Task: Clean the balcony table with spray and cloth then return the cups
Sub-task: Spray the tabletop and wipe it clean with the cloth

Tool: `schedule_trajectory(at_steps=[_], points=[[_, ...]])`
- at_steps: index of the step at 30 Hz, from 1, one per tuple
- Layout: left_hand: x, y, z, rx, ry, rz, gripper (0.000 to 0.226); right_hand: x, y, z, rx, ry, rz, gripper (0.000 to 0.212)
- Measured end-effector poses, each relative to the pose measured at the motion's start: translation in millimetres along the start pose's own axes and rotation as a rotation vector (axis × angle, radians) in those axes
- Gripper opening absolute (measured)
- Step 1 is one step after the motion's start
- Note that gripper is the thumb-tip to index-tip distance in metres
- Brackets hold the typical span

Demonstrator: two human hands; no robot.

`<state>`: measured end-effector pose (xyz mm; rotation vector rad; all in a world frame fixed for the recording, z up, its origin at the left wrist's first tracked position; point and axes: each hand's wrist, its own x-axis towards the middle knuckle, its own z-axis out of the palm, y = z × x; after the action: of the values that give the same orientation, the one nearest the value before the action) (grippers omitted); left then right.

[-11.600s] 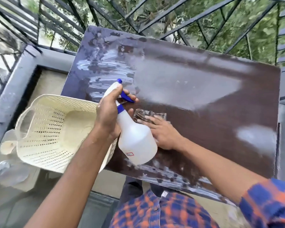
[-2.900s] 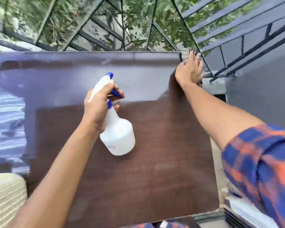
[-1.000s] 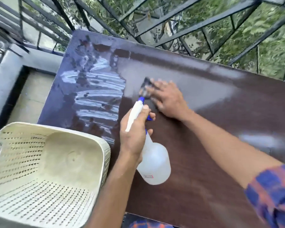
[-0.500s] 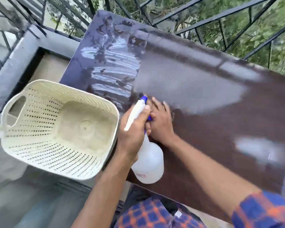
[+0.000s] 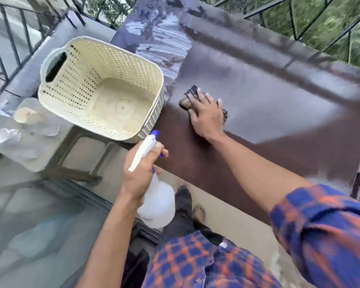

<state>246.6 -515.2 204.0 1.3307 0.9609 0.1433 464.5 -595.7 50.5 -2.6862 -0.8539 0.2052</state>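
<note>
Spanning most of the upper right, the table (image 5: 279, 113) presents a flat, dark brown wood-grain top with a glossy sheen; its far left corner carries pale streaked smears, and its far right portion runs out of frame. Beside its left edge sits a cream plastic basket (image 5: 56, 65), rectangular with rounded corners, perforated walls and a slot handle, resting on a dark-framed stool only partly visible beneath it. Black metal railing (image 5: 13, 48) bounds the balcony, foliage blurred beyond.

Person's sleeve (image 5: 328, 231), blue-and-orange check fabric, is cropped at the right and lower edges. Spray bottle (image 5: 157, 202): translucent white, bulbous body, white head with blue nozzle and trigger, held off the table's near edge, clear of the surface. Left hand (image 5: 142, 169) is wrapped tight around the bottle's neck, forefinger at the trigger. Right hand (image 5: 206, 113) lies flat, fingers spread, pressing the cloth (image 5: 188, 96) against the table top just right of the basket; the cloth is dark, its pattern unreadable, mostly covered by the palm. At the far left, pale objects on a low surface are too blurred to identify.
</note>
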Motion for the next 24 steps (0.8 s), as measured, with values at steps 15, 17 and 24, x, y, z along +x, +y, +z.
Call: schedule_trajectory(at_steps=[15,17,24], points=[[-43,-29,-22,-0.038,0.084,-0.009,0.010,-136,20,7,-0.071,-0.019,-0.462,0.046],[-44,-29,-17,-0.033,0.074,-0.001,0.011,-118,54,-10,-0.043,0.090,-0.152,0.047],[-42,-32,7,0.002,-0.017,0.022,0.010,-169,39,-4,-0.028,0.101,-0.141,0.044]])
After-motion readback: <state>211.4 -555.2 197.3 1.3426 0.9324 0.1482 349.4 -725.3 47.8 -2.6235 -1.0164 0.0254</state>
